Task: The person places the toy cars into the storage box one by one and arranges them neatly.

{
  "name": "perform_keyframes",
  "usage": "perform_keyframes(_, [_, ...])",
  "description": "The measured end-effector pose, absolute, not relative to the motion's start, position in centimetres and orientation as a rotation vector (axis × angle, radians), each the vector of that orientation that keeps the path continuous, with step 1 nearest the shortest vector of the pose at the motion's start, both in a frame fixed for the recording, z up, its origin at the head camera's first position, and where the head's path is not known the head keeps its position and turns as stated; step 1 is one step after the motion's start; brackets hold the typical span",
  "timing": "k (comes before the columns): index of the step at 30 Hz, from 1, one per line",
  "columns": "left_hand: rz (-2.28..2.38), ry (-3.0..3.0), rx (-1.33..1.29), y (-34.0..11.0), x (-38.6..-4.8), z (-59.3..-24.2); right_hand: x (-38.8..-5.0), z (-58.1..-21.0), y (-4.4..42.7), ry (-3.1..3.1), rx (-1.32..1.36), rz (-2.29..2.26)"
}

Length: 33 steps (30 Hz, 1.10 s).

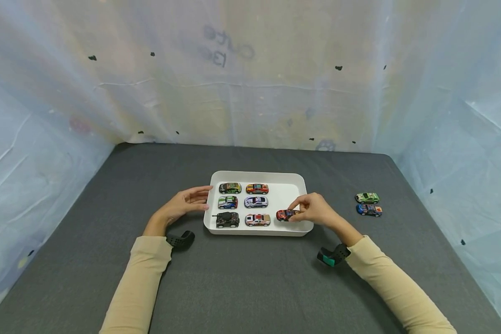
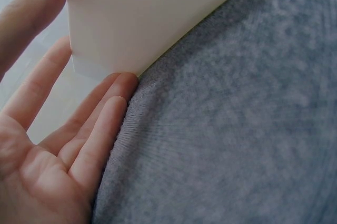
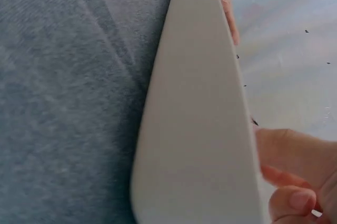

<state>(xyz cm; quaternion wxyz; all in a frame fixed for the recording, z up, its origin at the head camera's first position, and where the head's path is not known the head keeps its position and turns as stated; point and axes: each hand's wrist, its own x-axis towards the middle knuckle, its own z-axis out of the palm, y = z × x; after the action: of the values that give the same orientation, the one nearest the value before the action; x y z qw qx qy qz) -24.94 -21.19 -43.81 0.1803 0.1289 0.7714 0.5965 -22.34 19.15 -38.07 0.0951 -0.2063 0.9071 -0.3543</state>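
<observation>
A white tray [image 1: 259,177] holds several toy cars in rows. At its lower right, my right hand [image 1: 315,208] pinches a red and black toy car [image 1: 282,215] between thumb and fingers, low over the tray floor. In the right wrist view the tray wall [image 3: 195,103] hides that car, and part of my right hand [image 3: 300,166] shows beyond the rim. With fingers extended, my left hand [image 1: 188,202] touches the tray's left side. The left wrist view has the fingertips of my left hand [image 2: 58,150] against the white tray wall [image 2: 131,19].
A green toy car [image 1: 367,198] and a blue toy car [image 1: 369,210] lie on the grey cloth-covered table [image 1: 250,283], right of the tray. In the tray stand a black car [image 1: 227,220], a white-red car [image 1: 257,220] and others. Plastic sheeting [image 1: 250,111] surrounds the table.
</observation>
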Motion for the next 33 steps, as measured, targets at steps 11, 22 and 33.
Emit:
perform_keyframes(11, [1.695,2.169,0.372,-21.2,-24.9,-43.8,-22.0,-39.0,18.8,2.827,-0.597,-0.877])
perform_keyframes(22, [1.703,2.16,0.377,-21.3,-24.9,-43.8,-21.6,-39.1,18.6,2.88,-0.578,-0.791])
perform_keyframes(33, [1.703,2.166,0.37,-21.3,-24.9,-43.9,-21.6,-39.1,18.9,2.84,-0.59,-0.838])
